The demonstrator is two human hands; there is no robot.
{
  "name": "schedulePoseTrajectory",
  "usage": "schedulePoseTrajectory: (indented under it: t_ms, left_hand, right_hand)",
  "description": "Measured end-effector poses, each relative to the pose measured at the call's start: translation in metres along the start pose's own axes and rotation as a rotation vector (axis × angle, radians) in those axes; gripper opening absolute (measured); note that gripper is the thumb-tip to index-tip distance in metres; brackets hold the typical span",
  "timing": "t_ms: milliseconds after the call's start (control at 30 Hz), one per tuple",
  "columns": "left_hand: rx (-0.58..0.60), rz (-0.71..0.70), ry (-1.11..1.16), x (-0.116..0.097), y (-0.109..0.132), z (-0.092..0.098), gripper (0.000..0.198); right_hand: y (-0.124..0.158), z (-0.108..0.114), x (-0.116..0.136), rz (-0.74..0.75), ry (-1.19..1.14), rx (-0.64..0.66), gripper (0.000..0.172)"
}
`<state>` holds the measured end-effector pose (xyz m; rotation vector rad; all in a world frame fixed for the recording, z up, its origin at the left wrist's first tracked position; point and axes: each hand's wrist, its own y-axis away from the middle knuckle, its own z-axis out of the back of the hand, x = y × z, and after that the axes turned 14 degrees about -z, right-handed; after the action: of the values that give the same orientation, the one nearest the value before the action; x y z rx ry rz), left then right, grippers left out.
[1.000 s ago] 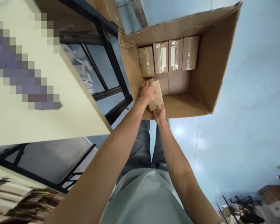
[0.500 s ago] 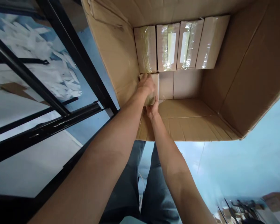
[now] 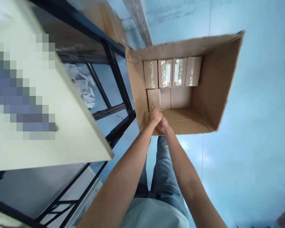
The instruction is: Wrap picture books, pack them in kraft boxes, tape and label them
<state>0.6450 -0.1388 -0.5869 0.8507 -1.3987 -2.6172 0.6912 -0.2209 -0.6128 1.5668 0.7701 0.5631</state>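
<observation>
A large open cardboard carton (image 3: 211, 85) stands on the floor in front of me. Along its far side sit several small taped cardboard boxes (image 3: 165, 74) in a row. One more small box (image 3: 154, 97) lies nearer me against the left wall. At that box's near end is my left hand (image 3: 156, 114), its fingers curled together; whether anything is in them is hidden. Close beside it, partly behind it, my right hand (image 3: 163, 124) is low in the carton, and its fingers are mostly hidden. Flat brown box tops (image 3: 180, 97) show lower down, right of the near box.
A pale tabletop (image 3: 80, 139), partly pixelated, juts in from the left. Black metal frames (image 3: 118, 76) stand between it and the carton. White scraps (image 3: 85, 88) lie beyond the frame. Pale blue floor (image 3: 256, 120) extends to the right.
Both hands have drawn back toward me from the near small box and come together; the box stays by the left wall. My view has risen and shifted, bringing the tabletop in.
</observation>
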Motion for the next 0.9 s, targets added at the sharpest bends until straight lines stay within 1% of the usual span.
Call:
schedulePoseTrajectory:
  t_ms: [100,167,233,300,367,467,500,600,700,800,900]
  left_hand:
    - [-0.019,-0.020,0.021,-0.034,0.064,0.026,0.033]
    - [-0.040,-0.035,0.052,-0.051,0.106,0.043,0.028]
    - [-0.061,-0.051,0.099,-0.064,0.144,0.058,0.023]
    - [-0.090,-0.075,0.157,-0.072,0.180,0.071,0.019]
    - [-0.135,-0.106,0.229,-0.078,0.216,0.083,0.014]
    - [-0.226,-0.173,0.366,-0.082,0.274,0.100,0.009]
    - [-0.260,-0.200,0.413,-0.082,0.294,0.106,0.009]
    - [-0.361,-0.269,0.553,-0.073,0.355,0.119,0.014]
    - [-0.479,-0.292,0.770,-0.051,0.410,0.130,0.026]
    - [-0.576,-0.314,0.912,-0.019,0.459,0.141,0.037]
    - [-0.681,-0.355,0.965,0.023,0.504,0.151,0.044]
  right_hand:
    - [0.082,0.012,0.004,-0.094,0.052,0.044,0.036]
    - [0.132,0.018,0.005,-0.104,0.103,0.062,0.035]
    - [0.177,0.022,0.006,-0.079,0.156,0.085,0.030]
    - [0.216,0.027,0.006,-0.059,0.203,0.122,0.027]
    - [0.250,0.032,0.004,-0.036,0.239,0.128,0.024]
    - [0.296,0.037,-0.001,0.050,0.307,0.154,0.018]
    - [0.311,0.038,-0.002,0.089,0.336,0.179,0.019]
    - [0.355,0.034,-0.008,0.185,0.422,0.227,0.024]
    - [0.400,0.019,-0.020,0.272,0.528,0.274,0.031]
    - [0.439,-0.005,-0.044,0.351,0.644,0.323,0.040]
    - [0.468,-0.034,-0.081,0.411,0.778,0.364,0.050]
